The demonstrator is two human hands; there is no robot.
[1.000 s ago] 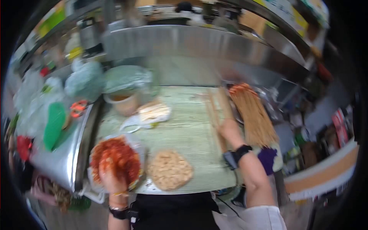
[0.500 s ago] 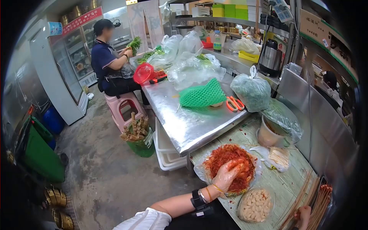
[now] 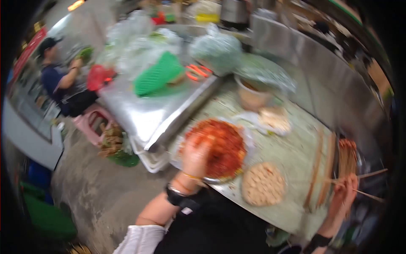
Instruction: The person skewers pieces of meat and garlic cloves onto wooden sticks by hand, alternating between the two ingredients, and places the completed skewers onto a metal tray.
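Observation:
My left hand (image 3: 197,157) reaches into a bowl of red chili mix (image 3: 224,148). Motion blur and the mix hide how its fingers are set. My right hand (image 3: 347,188), at the lower right, is closed around a few thin wooden skewers (image 3: 370,173) that stick out to both sides. Just above that hand, a bundle of skewers with reddish tips (image 3: 347,148) stands upright. Between the two hands sits a clear container of pale, clove-like pieces (image 3: 264,184).
Long brown sticks (image 3: 315,169) lie on the pale-green tabletop. Behind the bowl are pale strips on plastic (image 3: 274,120) and a bagged tub (image 3: 252,95). A steel table (image 3: 127,110) holds green netting (image 3: 156,76) and orange-handled scissors (image 3: 198,73). Another person (image 3: 59,78) sits at the far left.
The view has swung right and down, so everything sits further left and blurred. My right hand has risen beside the skewer bundle and now shows skewers in it. My left hand stays at the bowl.

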